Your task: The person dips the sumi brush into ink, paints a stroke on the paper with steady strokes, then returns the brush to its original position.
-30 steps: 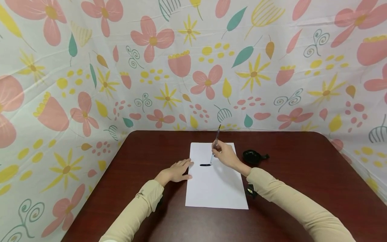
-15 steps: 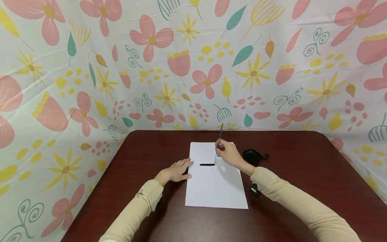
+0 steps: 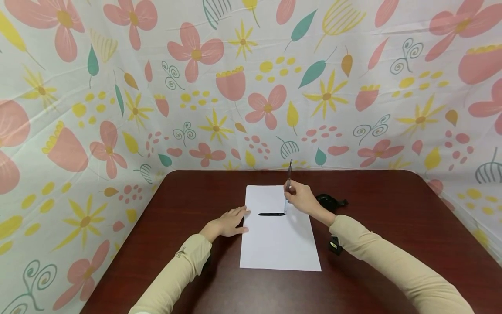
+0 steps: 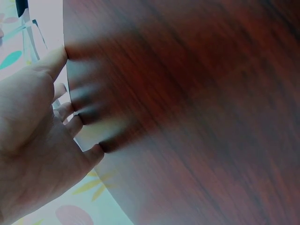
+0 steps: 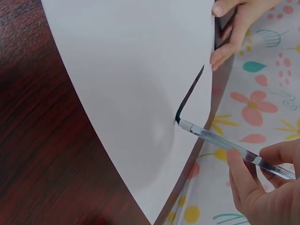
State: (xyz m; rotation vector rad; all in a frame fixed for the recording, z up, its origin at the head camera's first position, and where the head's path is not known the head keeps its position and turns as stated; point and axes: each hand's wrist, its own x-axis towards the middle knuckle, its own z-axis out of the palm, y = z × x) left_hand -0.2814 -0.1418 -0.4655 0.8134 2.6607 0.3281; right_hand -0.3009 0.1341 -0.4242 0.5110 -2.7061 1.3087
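My right hand (image 3: 302, 198) pinches a slim writing brush (image 5: 218, 140) with a clear barrel and a loop at its top end. The brush stands nearly upright in the head view, its dark tip touching the white paper (image 3: 280, 248). A black horizontal stroke (image 3: 270, 214) runs across the paper's upper half and ends at that tip. At the paper's left edge, my left hand (image 3: 228, 221) lies with fingers spread, fingertips and thumb on the sheet's margin. The left wrist view shows this hand (image 4: 37, 126) from the palm side.
A glossy black dish (image 3: 328, 200) with a short spout or handle stands right of the paper, partly behind my right wrist. A small black device (image 3: 335, 245) hangs below the right forearm. Flower-printed cloth (image 3: 251, 87) rises behind the dark red-brown table (image 3: 204, 187).
My right hand has moved rightward with the brush, and the black stroke has grown longer to the right. The left hand has stayed in place.
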